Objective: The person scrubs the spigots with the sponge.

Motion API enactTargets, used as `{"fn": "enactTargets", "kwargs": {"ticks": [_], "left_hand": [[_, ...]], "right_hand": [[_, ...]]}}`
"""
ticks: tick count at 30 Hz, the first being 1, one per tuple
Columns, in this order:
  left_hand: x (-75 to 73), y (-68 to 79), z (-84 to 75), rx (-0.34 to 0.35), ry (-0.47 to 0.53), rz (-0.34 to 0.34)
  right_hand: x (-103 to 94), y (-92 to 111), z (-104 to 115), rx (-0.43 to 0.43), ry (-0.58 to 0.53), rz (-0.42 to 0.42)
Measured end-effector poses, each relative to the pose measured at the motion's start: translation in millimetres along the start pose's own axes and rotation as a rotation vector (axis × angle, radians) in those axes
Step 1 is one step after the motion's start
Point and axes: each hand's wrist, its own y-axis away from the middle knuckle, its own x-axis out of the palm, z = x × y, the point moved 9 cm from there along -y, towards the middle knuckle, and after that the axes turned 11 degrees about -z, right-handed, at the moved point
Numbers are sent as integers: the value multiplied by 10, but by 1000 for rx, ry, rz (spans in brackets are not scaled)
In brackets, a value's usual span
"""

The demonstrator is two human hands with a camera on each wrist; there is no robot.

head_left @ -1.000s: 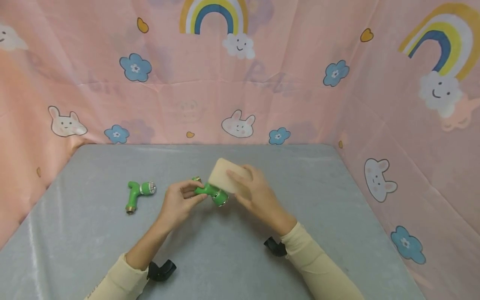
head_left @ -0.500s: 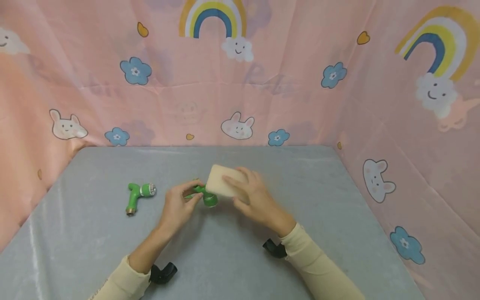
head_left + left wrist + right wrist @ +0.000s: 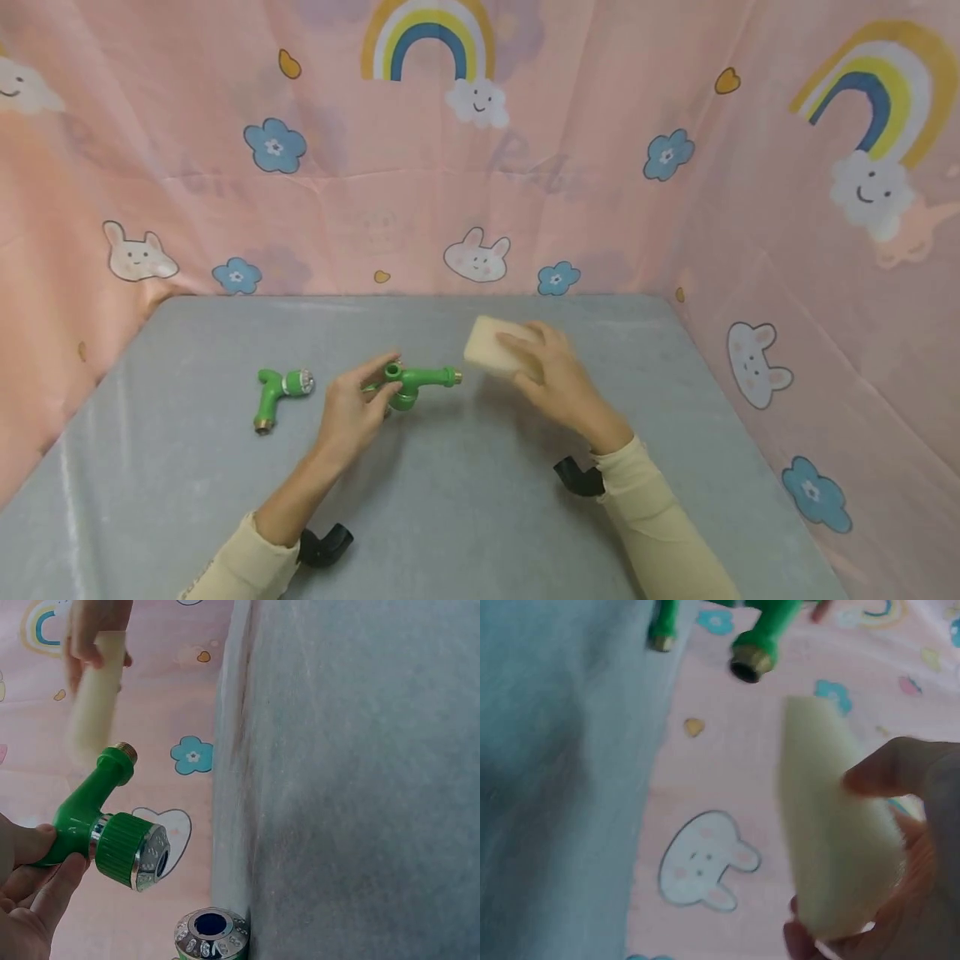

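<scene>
A green faucet [image 3: 423,377] with a brass threaded end is pinched in my left hand [image 3: 352,410], held up over the middle of the table. Its ridged knob with a silver cap [image 3: 129,851] faces the table in the left wrist view. My right hand [image 3: 558,379] grips a cream sponge [image 3: 491,346] by its sides, a short way right of the faucet's brass end. A second green faucet [image 3: 273,396] lies on the table to the left, its silver-capped knob pointing right.
A grey cloth covers the table [image 3: 465,517]. Pink curtains [image 3: 337,200] with rainbows, flowers and rabbits hang behind and at both sides. A black curved piece sits at the left wrist [image 3: 326,546] and another at the right wrist [image 3: 579,477].
The faucet in my left hand has turned, its brass end swinging round to point right. My right hand has drawn the sponge away from it to the right. The second faucet stays put.
</scene>
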Motion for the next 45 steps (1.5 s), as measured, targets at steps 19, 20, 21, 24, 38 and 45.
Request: {"fn": "enactTargets", "kwargs": {"ticks": [19,20,21,24,38,45], "left_hand": [[15,25,-117,151,-150,88],[18,28,-117,153,-161,96],[25,35,-111,149,-170,109],[64,65,-94,133,-190,160],[269,165,-91,50,97,346],[287,160,-85,-28,179,412]], "right_hand": [[14,39,-7,-30,-83,47],[-19,42,-41,-11,-79,39],[-46,46,-61,1,-78,28],[-73,58,-10,8,-138,9],[266,130,422,-132,-262,97],[214,102,324,-89,-223,125]]}}
